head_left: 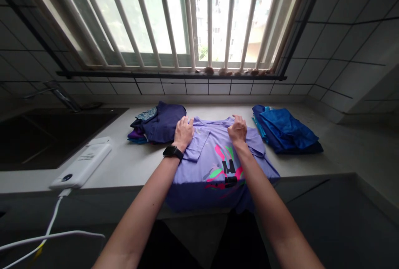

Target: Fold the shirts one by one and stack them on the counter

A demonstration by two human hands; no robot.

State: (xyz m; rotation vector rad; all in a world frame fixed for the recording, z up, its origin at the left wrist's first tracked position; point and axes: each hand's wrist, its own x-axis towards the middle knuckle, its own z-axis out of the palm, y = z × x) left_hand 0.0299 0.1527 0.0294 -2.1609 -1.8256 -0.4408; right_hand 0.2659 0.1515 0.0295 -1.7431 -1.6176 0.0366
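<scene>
A lavender T-shirt (196,173) with a pink, green and black print lies on the counter, its lower part hanging over the front edge. One sleeve is folded inward across the chest. My left hand (183,132), a dark watch (173,152) on its wrist, is closed on the shirt's left shoulder. At the right shoulder, my right hand (238,129) is closed on the fabric with its fingers curled. Close to my left hand sits a pile of folded dark clothes (165,121). Folded blue clothes (286,130) lie to the right of the shirt.
A white power bank (84,163) with a plugged-in white cable (53,215) lies on the left of the counter (140,165). Behind it are a dark sink (40,136) and a faucet (64,96). A barred window (187,24) is above, with several small stones on its sill.
</scene>
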